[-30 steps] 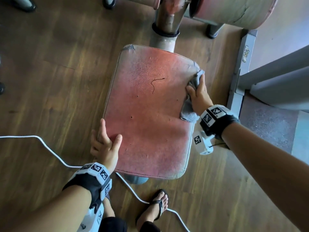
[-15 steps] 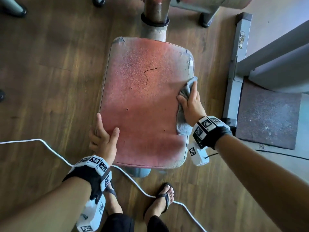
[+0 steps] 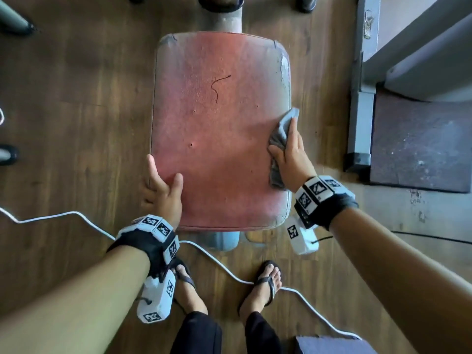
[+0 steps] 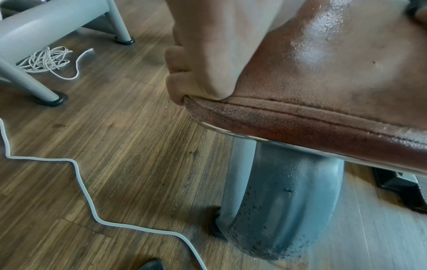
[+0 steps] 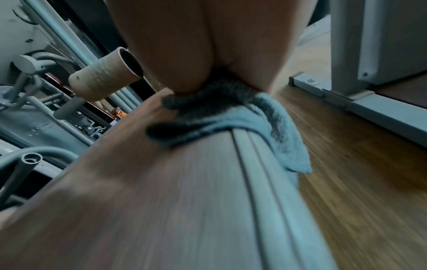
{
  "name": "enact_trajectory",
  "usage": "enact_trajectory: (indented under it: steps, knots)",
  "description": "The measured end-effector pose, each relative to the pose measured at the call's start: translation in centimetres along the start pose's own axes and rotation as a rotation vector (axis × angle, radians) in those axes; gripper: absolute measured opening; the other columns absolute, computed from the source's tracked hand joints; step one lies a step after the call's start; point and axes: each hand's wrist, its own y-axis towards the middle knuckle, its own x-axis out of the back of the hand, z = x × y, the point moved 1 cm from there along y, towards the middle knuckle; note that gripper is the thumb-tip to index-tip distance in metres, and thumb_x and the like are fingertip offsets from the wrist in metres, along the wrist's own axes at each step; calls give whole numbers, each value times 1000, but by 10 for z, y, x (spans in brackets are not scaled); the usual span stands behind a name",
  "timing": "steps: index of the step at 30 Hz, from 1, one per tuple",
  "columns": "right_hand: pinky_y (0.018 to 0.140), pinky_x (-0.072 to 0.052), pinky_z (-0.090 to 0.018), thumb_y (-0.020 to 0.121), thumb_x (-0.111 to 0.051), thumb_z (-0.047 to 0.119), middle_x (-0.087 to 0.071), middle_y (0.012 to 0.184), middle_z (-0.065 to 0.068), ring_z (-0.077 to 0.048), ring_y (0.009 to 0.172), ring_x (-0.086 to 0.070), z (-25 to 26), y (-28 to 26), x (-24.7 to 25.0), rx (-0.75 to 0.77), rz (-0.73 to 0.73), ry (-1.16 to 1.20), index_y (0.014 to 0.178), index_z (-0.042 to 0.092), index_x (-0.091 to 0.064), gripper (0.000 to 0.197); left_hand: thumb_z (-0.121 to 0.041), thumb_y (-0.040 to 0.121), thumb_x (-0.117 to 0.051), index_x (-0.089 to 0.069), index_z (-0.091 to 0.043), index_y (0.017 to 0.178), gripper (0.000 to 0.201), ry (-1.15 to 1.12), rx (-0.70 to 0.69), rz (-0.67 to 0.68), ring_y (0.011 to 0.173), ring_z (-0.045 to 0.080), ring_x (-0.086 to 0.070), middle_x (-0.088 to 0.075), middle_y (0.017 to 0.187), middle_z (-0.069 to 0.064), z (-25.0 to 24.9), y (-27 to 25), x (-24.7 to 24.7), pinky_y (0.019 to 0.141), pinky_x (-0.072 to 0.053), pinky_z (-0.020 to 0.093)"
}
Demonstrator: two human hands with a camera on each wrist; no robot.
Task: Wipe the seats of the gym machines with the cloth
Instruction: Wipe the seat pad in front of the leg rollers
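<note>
A worn red seat pad (image 3: 219, 129) fills the middle of the head view. My right hand (image 3: 291, 154) lies flat on a grey cloth (image 3: 282, 129) and presses it against the seat's right edge, fingers straight. In the right wrist view the cloth (image 5: 265, 117) bunches under the palm (image 5: 196, 45) and drapes over the seat's side (image 5: 161, 182). My left hand (image 3: 161, 185) holds the seat's near-left edge, thumb on top. The left wrist view shows its fingers (image 4: 177, 80) curled against the side of the seat (image 4: 323, 73).
A white cable (image 3: 217, 261) snakes over the wooden floor past my sandalled feet (image 3: 265, 282). The grey seat post (image 3: 224, 19) rises behind the pad. A grey machine frame (image 3: 360, 111) and a dark mat (image 3: 419, 139) lie to the right. A padded roller (image 5: 104, 74) sits beyond the seat.
My right hand has slid the cloth toward me along the seat's right edge, from the far corner to mid-edge. My left hand has stayed on the near-left edge.
</note>
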Motion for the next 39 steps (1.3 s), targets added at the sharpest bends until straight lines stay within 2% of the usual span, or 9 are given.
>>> enact_trajectory:
  steps: [5, 12, 15, 19, 29, 32, 35, 37, 39]
  knots:
    - [103, -23, -16, 99, -44, 21, -2, 160, -2, -19, 143, -24, -28, -97, -37, -39, -45, 63, 152, 17, 7, 73, -53, 95, -38, 3, -53, 146, 65, -47, 38, 7, 123, 39, -38, -32, 145, 15, 2, 1, -4, 105, -23, 51]
    - [96, -20, -8, 100, -43, 26, -11, 158, -7, -19, 139, -29, -21, -63, -23, -61, -39, 105, 152, 12, 7, 73, -53, 95, -36, 1, -51, 148, 65, -81, 48, -2, 127, 38, -37, -30, 148, 15, -2, -7, -2, 106, -22, 50]
    - [100, -24, -13, 100, -42, 23, -7, 159, -6, -21, 139, -30, -26, -92, -38, -62, -81, 84, 152, 13, 7, 72, -53, 94, -37, 2, -52, 147, 65, -73, 34, -11, 125, 38, -39, -31, 146, 15, -1, -9, -2, 105, -24, 51]
    - [97, -18, -4, 100, -42, 21, -8, 158, -5, -16, 140, -24, -38, -125, -49, -100, -50, 137, 151, 14, 13, 75, -54, 94, -35, 2, -51, 147, 65, -61, 20, -23, 124, 38, -39, -31, 146, 14, -1, -10, -2, 103, -25, 50]
    - [99, -23, -23, 100, -42, 27, -25, 154, -5, -21, 137, -33, -33, -132, -75, -348, -271, 318, 153, 23, 3, 69, -54, 91, -45, 2, -62, 140, 68, -281, -73, 160, 142, 34, -18, -8, 158, 8, 17, 0, 8, 111, -18, 62]
    - [109, -20, -23, 99, -45, 24, -20, 156, -5, -17, 141, -24, -18, -152, -105, -391, -417, 428, 152, 16, 7, 75, -41, 95, -47, -2, -58, 143, 68, -323, -135, 235, 133, 23, -30, -17, 152, 4, 27, 0, 16, 110, -26, 49]
    - [120, -12, -34, 96, -44, 29, -7, 160, -8, -18, 147, -12, -4, -162, -132, -436, -498, 522, 151, 11, 11, 80, -22, 95, -50, -11, -45, 150, 71, -390, -238, 340, 137, 10, -27, -16, 157, -6, 39, -1, 27, 110, -23, 30]
    - [117, -16, -30, 93, -42, 32, -14, 159, -6, -17, 145, -19, 4, -162, -134, -490, -531, 582, 152, 14, 8, 79, -12, 91, -53, -22, -41, 148, 70, -454, -251, 368, 140, 6, -26, -24, 155, -14, 48, -2, 41, 118, -22, 37]
    - [105, -21, -19, 97, -40, 23, -26, 155, -3, -11, 137, -29, 6, -157, -125, -545, -589, 622, 153, 15, -2, 68, -5, 92, -52, -32, -34, 146, 64, -430, -296, 396, 133, -1, -38, -35, 144, -21, 59, -1, 55, 115, -30, 31]
